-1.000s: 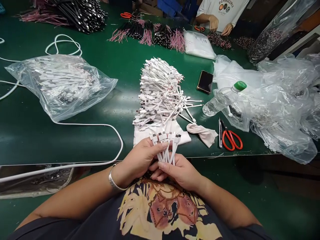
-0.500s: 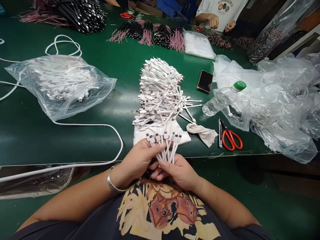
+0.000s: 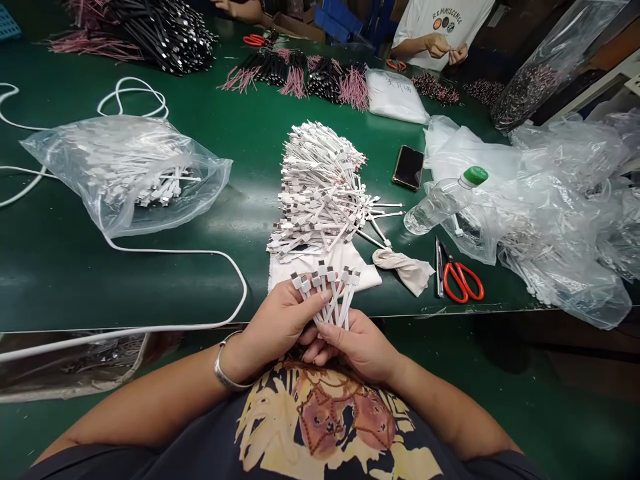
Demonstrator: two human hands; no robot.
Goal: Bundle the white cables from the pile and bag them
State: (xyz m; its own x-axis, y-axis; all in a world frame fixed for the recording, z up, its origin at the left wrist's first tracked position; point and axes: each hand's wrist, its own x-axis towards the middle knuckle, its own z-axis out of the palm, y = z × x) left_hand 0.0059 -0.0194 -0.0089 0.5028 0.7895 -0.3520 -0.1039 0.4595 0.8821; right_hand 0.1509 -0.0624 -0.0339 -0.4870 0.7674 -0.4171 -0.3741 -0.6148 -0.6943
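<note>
Several short white cables (image 3: 336,300) with metal-tipped plugs fan upward between my two hands. My left hand (image 3: 286,313) is closed on them from the left, its thumb lying across the cables. My right hand (image 3: 357,343) pinches their lower part, thumb in front. Just beyond my hands, a pale cloth (image 3: 350,263) lies on the table, partly under a large pile of white cables (image 3: 320,193). The lower ends of the held cables are hidden by my fingers.
On the green table (image 3: 260,147): a bag of white cables (image 3: 135,167) at left; a twisted cloth (image 3: 407,268), red-handled scissors (image 3: 463,280), bottle (image 3: 437,203), phone (image 3: 409,167) and plastic bags (image 3: 550,200) at right. Across it, a person's hands (image 3: 447,50) work.
The held plugs have shifted slightly within my grip, with the middle and right ones grouped closer. The other person's hands across the table have come together. The view has shifted slightly.
</note>
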